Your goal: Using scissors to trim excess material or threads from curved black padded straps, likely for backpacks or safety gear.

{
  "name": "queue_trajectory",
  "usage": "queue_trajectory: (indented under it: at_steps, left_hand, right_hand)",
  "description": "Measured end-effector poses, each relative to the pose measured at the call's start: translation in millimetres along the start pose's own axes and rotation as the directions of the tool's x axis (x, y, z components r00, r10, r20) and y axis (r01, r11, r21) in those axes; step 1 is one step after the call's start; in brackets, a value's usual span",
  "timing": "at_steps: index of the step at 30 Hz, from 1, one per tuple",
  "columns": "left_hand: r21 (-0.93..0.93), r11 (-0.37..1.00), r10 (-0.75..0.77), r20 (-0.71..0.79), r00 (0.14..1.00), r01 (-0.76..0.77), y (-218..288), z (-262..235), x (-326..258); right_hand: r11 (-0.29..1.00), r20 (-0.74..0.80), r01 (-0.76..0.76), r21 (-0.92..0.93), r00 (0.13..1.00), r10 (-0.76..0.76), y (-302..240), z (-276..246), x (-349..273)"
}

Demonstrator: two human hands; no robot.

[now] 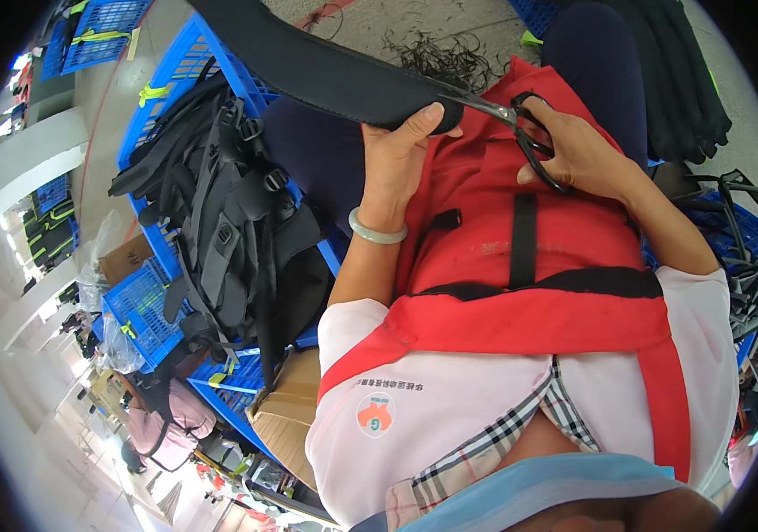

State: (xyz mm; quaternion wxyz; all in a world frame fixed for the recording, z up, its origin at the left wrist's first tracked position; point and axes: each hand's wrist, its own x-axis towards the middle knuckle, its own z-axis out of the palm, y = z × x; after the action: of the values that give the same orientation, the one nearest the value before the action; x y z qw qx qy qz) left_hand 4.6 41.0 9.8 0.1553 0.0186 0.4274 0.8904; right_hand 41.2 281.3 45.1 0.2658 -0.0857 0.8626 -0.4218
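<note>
A long black padded strip (334,84) with stitched edges runs from the upper left to its rounded end above my lap. My left hand (396,160) grips it near that end, with the thumb on top and the other fingers beneath. Black-handled scissors (508,115) are in my right hand (578,146), with fingers through the loops. Their narrow metal blades point left and lie at the strip's rounded end. Whether the blade tips touch its edge, I cannot tell. Below both hands spreads the red apron (485,222) over my lap.
At left, a blue plastic crate (185,55) holds a heap of black straps with buckles (237,222). Cut black threads (445,60) lie on the floor ahead. Long black pieces (676,75) are stacked at far right, above tangled dark straps (738,235). A cardboard box (294,412) stands at lower left.
</note>
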Motion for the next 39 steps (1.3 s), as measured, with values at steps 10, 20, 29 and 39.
queue_trajectory:
  at_steps: [10, 20, 29, 39]
  left_hand:
    - [0.042, 0.999, -0.029, 0.017, 0.999, 0.028, 5.4, 3.7, 0.1]
    - [0.069, 0.997, -0.018, 0.031, 0.999, 0.016, -0.6, -8.9, -6.0]
    - [0.034, 0.999, -0.023, -0.022, 0.999, 0.024, -3.7, -2.9, -8.1]
    - [0.137, 0.990, -0.030, 0.071, 0.997, 0.020, -18.0, -0.1, -5.8]
  right_hand:
    - [0.987, -0.031, 0.149, 0.055, 0.989, -0.148, -7.4, 3.8, 12.3]
    - [0.988, -0.044, 0.153, 0.015, 0.987, -0.152, -6.8, 10.4, 15.8]
    - [1.000, 0.068, -0.013, 0.029, 0.998, 0.011, -9.5, 10.7, 20.1]
    - [0.925, -0.247, 0.165, 0.341, 0.966, -0.081, -18.1, 15.6, 38.0]
